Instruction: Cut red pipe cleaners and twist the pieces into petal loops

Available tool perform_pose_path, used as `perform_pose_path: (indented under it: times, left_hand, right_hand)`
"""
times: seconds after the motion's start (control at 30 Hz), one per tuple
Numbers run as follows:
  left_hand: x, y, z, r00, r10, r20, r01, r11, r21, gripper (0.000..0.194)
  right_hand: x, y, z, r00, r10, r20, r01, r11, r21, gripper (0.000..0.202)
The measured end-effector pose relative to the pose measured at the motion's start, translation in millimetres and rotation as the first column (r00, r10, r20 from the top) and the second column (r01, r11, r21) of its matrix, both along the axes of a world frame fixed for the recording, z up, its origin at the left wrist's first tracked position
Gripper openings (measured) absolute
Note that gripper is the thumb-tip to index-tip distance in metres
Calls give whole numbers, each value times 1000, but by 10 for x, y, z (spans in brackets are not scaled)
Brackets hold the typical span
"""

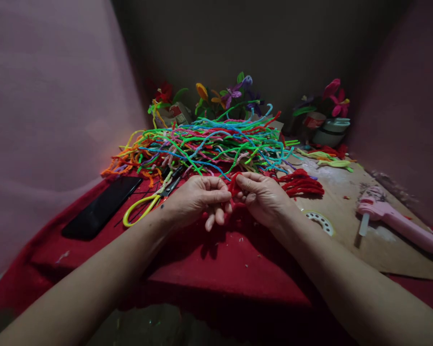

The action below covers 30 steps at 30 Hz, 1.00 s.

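Note:
Between my two hands is a small red fuzzy piece (234,185), probably pipe cleaner, over the red cloth near the table's middle. My left hand (204,199) pinches its left side between thumb and index finger, the other fingers hanging loosely below. On its right side, the thumb and curled fingers of my right hand (261,194) grip it. My fingertips nearly meet and partly cover the piece. Just beyond my hands lies a large heap of multicoloured pipe cleaners (209,144). A bundle of red pieces (301,183) rests to the right of my right hand.
Left are a black phone (101,207) and yellow-handled scissors (144,207). Right, on cardboard (346,192), lie a white tape roll (319,222), a pink glue gun (400,221) and yellow-green pieces (334,162). Behind stand handmade flowers (233,95) and a pale pot (332,132).

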<state>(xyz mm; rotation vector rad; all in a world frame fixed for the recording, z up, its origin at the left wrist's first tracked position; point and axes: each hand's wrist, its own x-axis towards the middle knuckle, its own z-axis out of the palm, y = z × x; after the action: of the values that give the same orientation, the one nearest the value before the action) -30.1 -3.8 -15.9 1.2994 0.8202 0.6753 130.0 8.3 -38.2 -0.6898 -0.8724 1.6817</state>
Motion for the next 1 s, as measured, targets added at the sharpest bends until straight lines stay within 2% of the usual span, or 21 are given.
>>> perform_pose_path:
  times: [0.1, 0.27, 0.47, 0.73, 0.8, 0.93, 1.0]
  left_hand:
    - [10, 16, 3, 999, -15, 40, 15, 1000, 13, 14]
    - [11, 28, 23, 989, -69, 127, 77, 995, -61, 13]
    - [-15, 29, 30, 978, -101, 180, 132, 976, -173, 9]
    - [-16, 55, 13, 987, -93, 131, 115, 978, -173, 10]
    - [-20, 47, 11, 987, -84, 139, 107, 980, -170, 10]
    - [-28, 38, 1, 985, -65, 163, 88, 986, -139, 16]
    - [-23, 42, -5, 985, -54, 166, 76, 989, -129, 18]
  right_hand:
    - [-17, -8, 0, 998, -68, -16, 68, 998, 10, 14]
    - [-16, -4, 4, 998, -9, -55, 9, 1000, -4, 17]
    - [-3, -11, 22, 998, -26, -50, 27, 1000, 16, 17]
    - [-9, -17, 3, 997, -75, -11, 76, 995, 67, 17]
    - [-18, -22, -10, 999, -46, -28, 48, 997, 65, 16]
    - [-26, -38, -23, 994, 109, 28, -111, 993, 49, 15]
    - [-30, -42, -25, 994, 95, 55, -98, 994, 50, 15]
